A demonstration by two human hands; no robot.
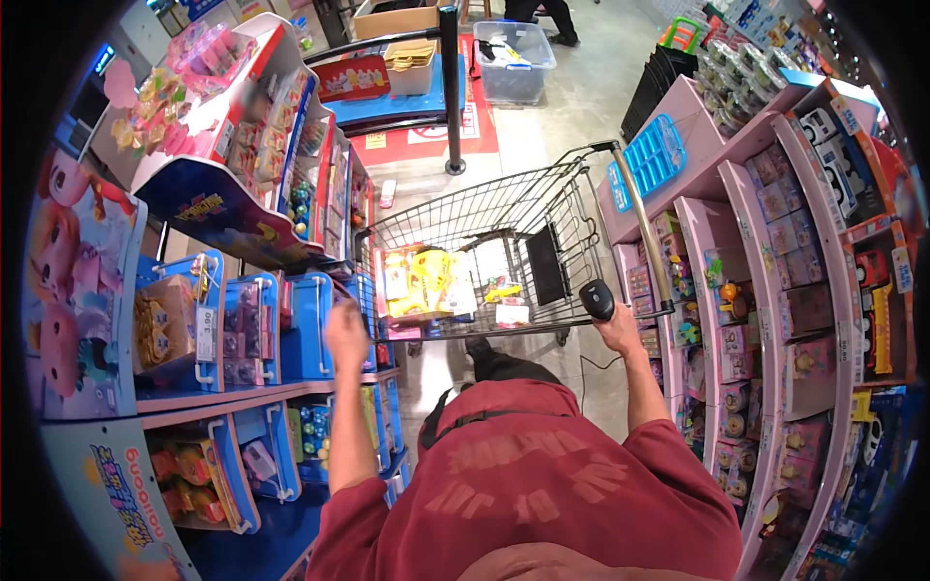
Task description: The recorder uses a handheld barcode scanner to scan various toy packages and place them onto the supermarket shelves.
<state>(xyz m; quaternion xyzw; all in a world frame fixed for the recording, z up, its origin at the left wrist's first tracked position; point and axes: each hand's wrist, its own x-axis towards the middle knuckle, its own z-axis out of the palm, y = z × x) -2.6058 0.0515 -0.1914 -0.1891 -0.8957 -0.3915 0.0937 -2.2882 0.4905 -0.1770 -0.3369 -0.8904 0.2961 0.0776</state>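
My right hand (pixel 619 332) grips a black handheld barcode scanner (pixel 597 299) beside the near right corner of a wire shopping cart (pixel 465 207). My left hand (pixel 347 335) is motion-blurred, between the cart's left end and a blue shelf compartment (pixel 306 327); whether it holds anything cannot be made out. Inside the cart lies a brightly lit yellow packaged item (pixel 430 282). A small yellow toy (pixel 503 292) and a white-topped pack (pixel 512 315) lie to its right. The cart's push bar (pixel 643 225) is on the right side.
Toy shelves (pixel 734 290) line the right side, and a blue display rack (pixel 269 392) stands close on the left. Ahead are a black barrier post (pixel 452 94) and a clear plastic bin (pixel 512 65). A thin dark cable (pixel 583 378) hangs near my right arm. Another person's legs (pixel 556 18) show far ahead.
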